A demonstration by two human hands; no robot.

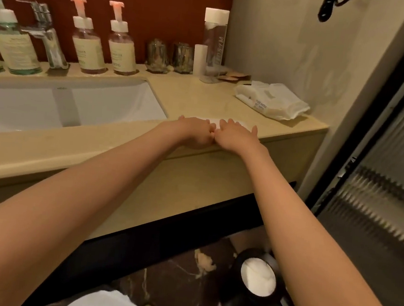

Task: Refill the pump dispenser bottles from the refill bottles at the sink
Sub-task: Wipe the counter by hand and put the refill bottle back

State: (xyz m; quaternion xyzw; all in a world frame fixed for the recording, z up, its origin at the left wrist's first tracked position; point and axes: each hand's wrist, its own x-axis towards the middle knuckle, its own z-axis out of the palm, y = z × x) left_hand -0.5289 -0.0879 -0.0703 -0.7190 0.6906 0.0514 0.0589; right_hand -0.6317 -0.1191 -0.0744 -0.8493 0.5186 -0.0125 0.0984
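Two pink-tinted pump dispenser bottles (88, 46) (122, 46) stand behind the white sink (117, 99), right of the chrome faucet (46, 34). Two green-tinted pump bottles (13, 40) stand left of the faucet. My left hand (195, 132) and my right hand (237, 138) lie side by side, thumbs touching, fingers flat on a white cloth (216, 122) at the counter's front edge, right of the sink. Neither hand holds a bottle.
A tall clear bottle with a white cap (213, 44) and two glass tumblers (168, 56) stand at the back. A pack of wet wipes (272, 103) lies at the counter's right end. Below, a black bin (254, 285) stands on the floor beside a ribbed glass door (381, 171).
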